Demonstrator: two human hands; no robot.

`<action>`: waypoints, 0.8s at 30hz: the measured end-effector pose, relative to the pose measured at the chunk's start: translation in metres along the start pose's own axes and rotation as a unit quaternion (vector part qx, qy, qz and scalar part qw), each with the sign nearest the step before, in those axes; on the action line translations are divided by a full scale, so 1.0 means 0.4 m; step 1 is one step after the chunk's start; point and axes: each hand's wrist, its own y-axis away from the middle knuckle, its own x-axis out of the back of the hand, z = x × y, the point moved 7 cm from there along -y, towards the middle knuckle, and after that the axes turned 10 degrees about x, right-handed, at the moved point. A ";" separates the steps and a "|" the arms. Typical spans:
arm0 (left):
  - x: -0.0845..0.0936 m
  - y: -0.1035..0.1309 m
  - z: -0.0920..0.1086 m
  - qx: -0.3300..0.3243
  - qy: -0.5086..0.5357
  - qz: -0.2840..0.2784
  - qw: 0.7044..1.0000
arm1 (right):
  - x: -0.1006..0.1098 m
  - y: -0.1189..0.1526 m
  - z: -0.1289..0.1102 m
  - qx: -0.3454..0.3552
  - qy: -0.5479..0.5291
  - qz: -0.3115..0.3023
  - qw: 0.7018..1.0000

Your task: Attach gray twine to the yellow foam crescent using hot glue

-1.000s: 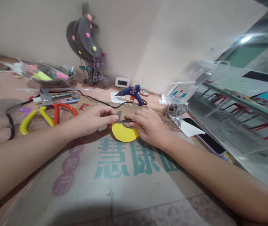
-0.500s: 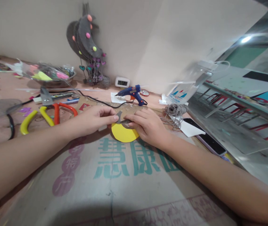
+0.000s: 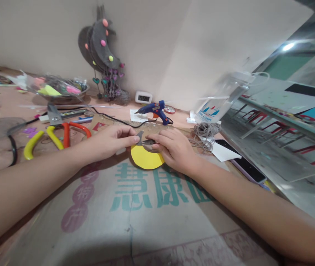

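Note:
My left hand point(image 3: 121, 138) pinches a small grey piece point(image 3: 140, 136) with a pointed end between thumb and forefinger. Close beside it, my right hand point(image 3: 174, 147) has its fingers closed on another grey part point(image 3: 149, 146), dark along one edge. Whether the two grey parts are joined I cannot tell. Just below the fingertips lies a yellow rounded sheet point(image 3: 147, 159), partly covered by my right hand. Under both forearms is a printed cardboard sheet point(image 3: 104, 229).
Behind my hands a blue glue gun point(image 3: 157, 108) rests by a small clock point(image 3: 143, 97). Orange-handled point(image 3: 66, 135) and yellow-handled point(image 3: 34, 144) tools lie left. Grey cord point(image 3: 207, 130), a phone point(image 3: 246, 166) and a clear plastic container point(image 3: 215, 99) are right. Grey moon ornaments point(image 3: 100, 46) hang behind.
The right fingertips have shifted slightly, and more of the grey part and the yellow sheet shows beside them. My left hand stays about where it was.

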 end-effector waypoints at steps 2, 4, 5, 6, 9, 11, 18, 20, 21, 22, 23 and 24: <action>0.000 0.001 0.001 0.000 -0.003 -0.001 1.000 | -0.001 0.002 0.001 0.001 -0.004 0.000 1.000; 0.001 0.001 0.002 -0.001 -0.008 0.000 1.000 | -0.001 0.003 0.001 0.004 -0.002 0.000 1.000; 0.002 0.000 0.003 -0.002 -0.010 0.001 1.000 | -0.001 0.002 0.000 0.006 0.002 0.000 1.000; 0.002 0.000 0.003 -0.003 -0.011 0.004 1.000 | -0.001 0.001 -0.001 0.008 0.005 -0.001 1.000; 0.004 -0.002 0.002 -0.002 -0.007 0.006 1.000 | 0.000 -0.002 -0.006 0.016 0.014 -0.002 1.000; 0.004 -0.002 0.000 0.000 -0.005 0.007 1.000 | 0.000 -0.004 -0.008 0.019 0.017 -0.003 1.000; 0.002 -0.002 -0.002 0.004 -0.004 -0.003 1.000 | -0.001 -0.004 -0.008 0.015 0.010 -0.015 1.000; 0.000 -0.002 -0.002 0.000 -0.001 -0.009 1.000 | 0.000 -0.006 -0.010 0.018 0.016 -0.018 1.000; 0.000 -0.002 -0.002 -0.002 0.000 -0.010 1.000 | 0.001 -0.007 -0.012 0.020 0.020 -0.018 0.999; 0.000 -0.002 -0.002 -0.004 0.000 -0.011 1.000 | 0.002 -0.008 -0.013 0.023 0.024 -0.017 0.999; -0.001 -0.002 -0.002 -0.007 0.001 -0.012 1.000 | 0.003 -0.009 -0.014 0.025 0.027 -0.016 0.999; -0.001 -0.002 -0.001 -0.010 0.002 -0.013 1.000 | 0.003 -0.009 -0.014 0.028 0.030 -0.015 0.999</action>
